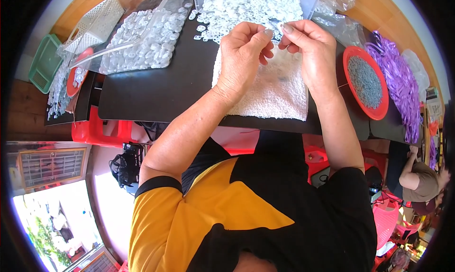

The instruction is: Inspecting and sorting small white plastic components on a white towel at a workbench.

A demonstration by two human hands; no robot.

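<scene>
Above the far end of a white towel (272,99), both my hands are raised close together. My left hand (244,54) is closed in a pinch, thumb against forefinger; whatever lies between those fingertips is too small to make out. Between the thumb and forefinger of my right hand (313,51) shows a sliver of a small white piece. Just beyond the hands spreads a heap of small white oval plastic pieces (251,9), some spilling out of a clear bin onto the dark table (156,94).
A clear bin of white pieces (142,44) lies to the left, near a white basket (95,25) and a green tray (45,63). Small grey parts fill a red bowl (347,77) on the right, beside purple ribbons (395,77). Another person (419,182) is at far right.
</scene>
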